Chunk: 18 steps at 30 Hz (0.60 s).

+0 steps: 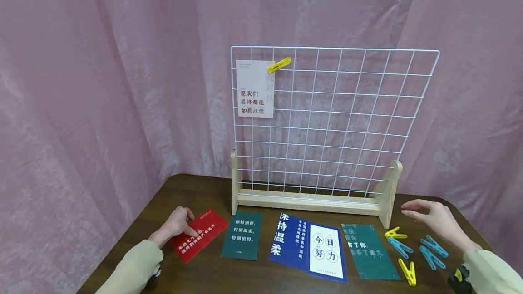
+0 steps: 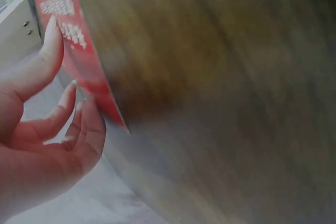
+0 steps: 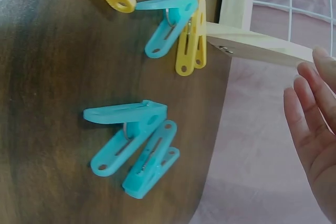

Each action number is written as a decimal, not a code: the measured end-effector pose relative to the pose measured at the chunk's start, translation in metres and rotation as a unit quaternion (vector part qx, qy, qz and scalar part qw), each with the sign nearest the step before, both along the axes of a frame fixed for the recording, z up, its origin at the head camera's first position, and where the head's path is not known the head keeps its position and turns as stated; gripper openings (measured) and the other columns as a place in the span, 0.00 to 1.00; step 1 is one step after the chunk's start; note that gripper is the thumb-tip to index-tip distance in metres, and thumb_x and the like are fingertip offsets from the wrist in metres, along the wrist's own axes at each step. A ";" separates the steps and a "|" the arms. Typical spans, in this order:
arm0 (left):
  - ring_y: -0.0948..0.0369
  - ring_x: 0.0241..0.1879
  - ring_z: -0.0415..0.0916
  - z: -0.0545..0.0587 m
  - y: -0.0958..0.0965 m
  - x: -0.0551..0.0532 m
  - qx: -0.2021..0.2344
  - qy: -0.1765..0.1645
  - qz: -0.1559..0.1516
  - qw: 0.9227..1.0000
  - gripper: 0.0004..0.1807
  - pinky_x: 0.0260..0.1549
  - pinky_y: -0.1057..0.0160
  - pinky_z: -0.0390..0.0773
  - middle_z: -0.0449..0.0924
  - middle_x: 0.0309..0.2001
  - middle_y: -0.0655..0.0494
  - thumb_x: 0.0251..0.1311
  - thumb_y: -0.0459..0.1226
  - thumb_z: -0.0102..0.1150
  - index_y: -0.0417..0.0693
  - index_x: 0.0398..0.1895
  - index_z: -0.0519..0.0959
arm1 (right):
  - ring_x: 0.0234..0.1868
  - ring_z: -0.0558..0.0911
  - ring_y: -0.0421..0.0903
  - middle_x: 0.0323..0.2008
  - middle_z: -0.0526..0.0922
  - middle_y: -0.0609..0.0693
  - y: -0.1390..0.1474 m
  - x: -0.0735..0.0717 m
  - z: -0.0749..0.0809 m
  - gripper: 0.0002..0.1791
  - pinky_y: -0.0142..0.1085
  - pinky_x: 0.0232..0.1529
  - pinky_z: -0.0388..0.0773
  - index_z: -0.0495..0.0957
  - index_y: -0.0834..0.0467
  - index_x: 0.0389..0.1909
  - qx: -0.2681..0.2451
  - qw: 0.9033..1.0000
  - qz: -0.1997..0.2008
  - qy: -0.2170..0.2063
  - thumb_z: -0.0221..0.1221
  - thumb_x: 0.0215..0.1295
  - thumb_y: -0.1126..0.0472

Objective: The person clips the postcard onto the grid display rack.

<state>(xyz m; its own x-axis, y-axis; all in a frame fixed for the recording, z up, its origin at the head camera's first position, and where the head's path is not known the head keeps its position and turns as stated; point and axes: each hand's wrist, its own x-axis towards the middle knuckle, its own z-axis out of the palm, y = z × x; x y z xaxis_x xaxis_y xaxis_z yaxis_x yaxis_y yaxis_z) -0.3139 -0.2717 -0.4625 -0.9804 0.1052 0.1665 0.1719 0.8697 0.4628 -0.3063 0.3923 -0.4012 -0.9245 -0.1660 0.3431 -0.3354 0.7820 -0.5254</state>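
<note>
In the head view my left hand (image 1: 178,222) is at the red card (image 1: 203,229) on the table's left side. Its thumb lies over the printed face and its curled fingers meet the card's long edge, as the left wrist view also shows. My right hand (image 1: 436,218) hovers beside the stand's right foot, thumb and fingers apart, holding nothing. Below it lie blue clips (image 1: 432,257) and yellow clips (image 1: 407,272). A white card (image 1: 254,87) hangs at the upper left of the wire grid (image 1: 333,124), with a yellow clip (image 1: 279,65) at its top right corner.
A green card (image 1: 242,236), a dark blue card (image 1: 288,244), a white card with a blue border (image 1: 325,252) and another green card (image 1: 369,253) lie in a row. Behind them, the grid's wooden stand (image 1: 306,202) spans the table. Pink curtain (image 1: 122,80) forms the background.
</note>
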 end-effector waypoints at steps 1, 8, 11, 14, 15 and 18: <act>0.55 0.28 0.66 -0.001 0.000 0.000 0.001 0.002 0.005 1.000 0.24 0.30 0.59 0.69 0.68 0.24 0.51 0.20 0.33 0.80 0.34 0.24 0.76 | 0.30 0.80 0.45 0.34 0.81 0.52 0.000 0.000 -0.002 0.14 0.33 0.26 0.75 0.80 0.59 0.39 0.000 1.000 0.000 -0.001 0.61 0.57 0.54; 0.57 0.23 0.71 -0.004 -0.001 -0.004 0.022 -0.015 0.031 0.999 0.21 0.25 0.60 0.73 0.75 0.21 0.53 0.21 0.34 0.80 0.34 0.22 0.79 | 0.31 0.80 0.46 0.35 0.81 0.53 0.002 0.000 -0.008 0.14 0.35 0.27 0.76 0.80 0.61 0.40 -0.006 1.000 0.001 -0.006 0.61 0.57 0.55; 0.58 0.22 0.71 -0.001 -0.001 -0.004 0.041 -0.037 0.034 0.998 0.20 0.23 0.60 0.73 0.73 0.20 0.53 0.24 0.33 0.79 0.34 0.22 0.77 | 0.32 0.79 0.42 0.35 0.81 0.52 0.003 -0.001 -0.009 0.15 0.34 0.28 0.74 0.80 0.60 0.40 0.005 1.000 -0.004 -0.008 0.62 0.57 0.54; 0.59 0.22 0.70 0.003 -0.003 -0.003 0.067 -0.057 0.041 0.995 0.20 0.23 0.61 0.72 0.72 0.21 0.53 0.27 0.31 0.77 0.34 0.24 0.75 | 0.34 0.78 0.42 0.35 0.81 0.51 0.006 -0.003 -0.012 0.14 0.35 0.29 0.74 0.80 0.59 0.39 0.010 1.000 -0.002 -0.008 0.62 0.56 0.54; 0.59 0.22 0.70 0.004 -0.003 -0.003 0.074 -0.060 0.041 0.995 0.20 0.23 0.61 0.72 0.71 0.21 0.53 0.28 0.31 0.77 0.34 0.24 0.74 | 0.34 0.78 0.41 0.35 0.81 0.51 0.007 -0.003 -0.014 0.14 0.35 0.29 0.73 0.80 0.58 0.39 0.010 1.000 0.000 -0.010 0.63 0.56 0.54; 0.60 0.22 0.68 0.006 -0.007 -0.005 0.097 -0.056 0.038 0.993 0.19 0.23 0.62 0.70 0.70 0.21 0.54 0.30 0.30 0.76 0.35 0.25 0.73 | 0.36 0.78 0.46 0.36 0.81 0.52 0.009 -0.004 -0.019 0.15 0.36 0.31 0.73 0.80 0.59 0.40 0.010 1.000 0.005 -0.022 0.63 0.55 0.55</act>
